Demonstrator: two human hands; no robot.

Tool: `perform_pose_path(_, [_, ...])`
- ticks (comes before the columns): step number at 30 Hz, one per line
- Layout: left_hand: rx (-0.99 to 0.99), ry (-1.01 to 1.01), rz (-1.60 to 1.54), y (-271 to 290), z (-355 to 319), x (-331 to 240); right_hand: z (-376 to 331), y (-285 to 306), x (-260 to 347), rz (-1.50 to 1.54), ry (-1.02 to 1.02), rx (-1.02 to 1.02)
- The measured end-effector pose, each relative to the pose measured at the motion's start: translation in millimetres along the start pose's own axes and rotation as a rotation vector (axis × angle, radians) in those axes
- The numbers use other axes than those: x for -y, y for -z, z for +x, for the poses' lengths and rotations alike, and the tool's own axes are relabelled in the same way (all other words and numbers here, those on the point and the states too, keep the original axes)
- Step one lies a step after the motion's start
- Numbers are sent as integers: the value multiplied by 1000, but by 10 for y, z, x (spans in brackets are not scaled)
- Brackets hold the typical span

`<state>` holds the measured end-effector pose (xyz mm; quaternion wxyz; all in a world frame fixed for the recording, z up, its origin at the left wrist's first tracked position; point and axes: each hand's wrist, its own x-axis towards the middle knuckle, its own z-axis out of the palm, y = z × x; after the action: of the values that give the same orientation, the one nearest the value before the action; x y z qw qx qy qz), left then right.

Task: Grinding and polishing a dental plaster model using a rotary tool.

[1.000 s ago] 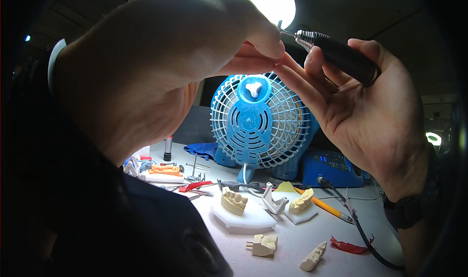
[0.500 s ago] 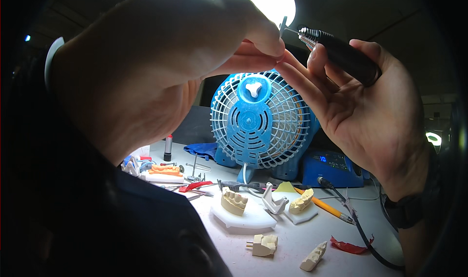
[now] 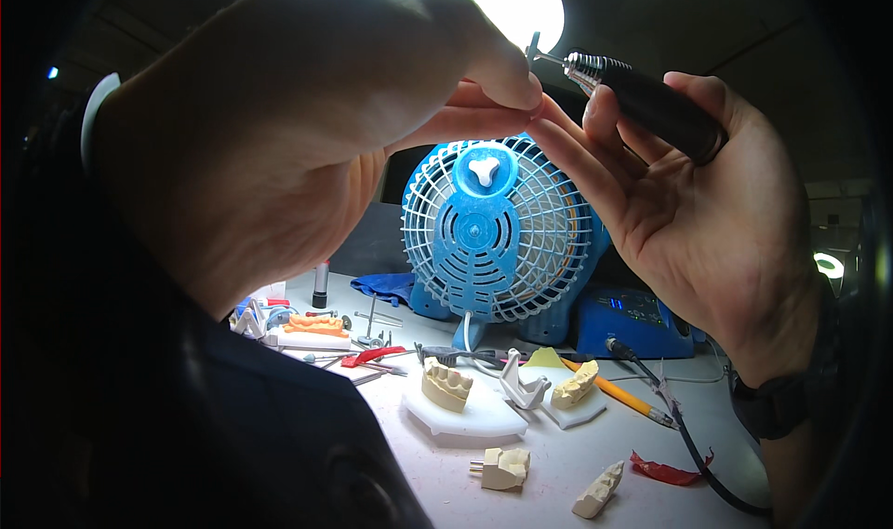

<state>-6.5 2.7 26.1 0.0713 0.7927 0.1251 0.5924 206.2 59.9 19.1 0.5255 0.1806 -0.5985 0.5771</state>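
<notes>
Black rotary tool (image 3: 651,101), gripped in the right hand (image 3: 707,231), has edged closer to the left hand's (image 3: 307,138) pinched fingertips (image 3: 512,82) at upper centre; what they pinch is hidden.

A blue fan (image 3: 499,236) stands at the worktop's (image 3: 549,473) back edge. Before it, tooth casts (image 3: 446,384) sit on white plates (image 3: 470,417), near a yellow pencil (image 3: 619,397).

One small screen shows: a dim blue-lit display (image 3: 621,303) on the sloped front of a blue box-shaped control unit (image 3: 642,324), standing on the worktop (image 3: 558,455) just right of the blue fan (image 3: 498,231). No packages, labels or signs are discernible.
</notes>
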Motion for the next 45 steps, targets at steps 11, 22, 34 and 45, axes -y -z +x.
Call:
perform_pose_path(11, [-55, -40, 15, -47, -7, 81, -3, -38, -27, -70, 80, 12])
perform_pose_path(22, [-46, -63, 16, 13, -31, 50, 36, 18, 16, 9, -12, 39])
perform_pose_path(34, [-49, -73, 17, 30, -48, 38, -9, 24, -1, -40, 37, -20])
perform_pose_path(45, [-65, -62, 31, -1, -67, 6, -57, -46, 35, -64, -29, 18])
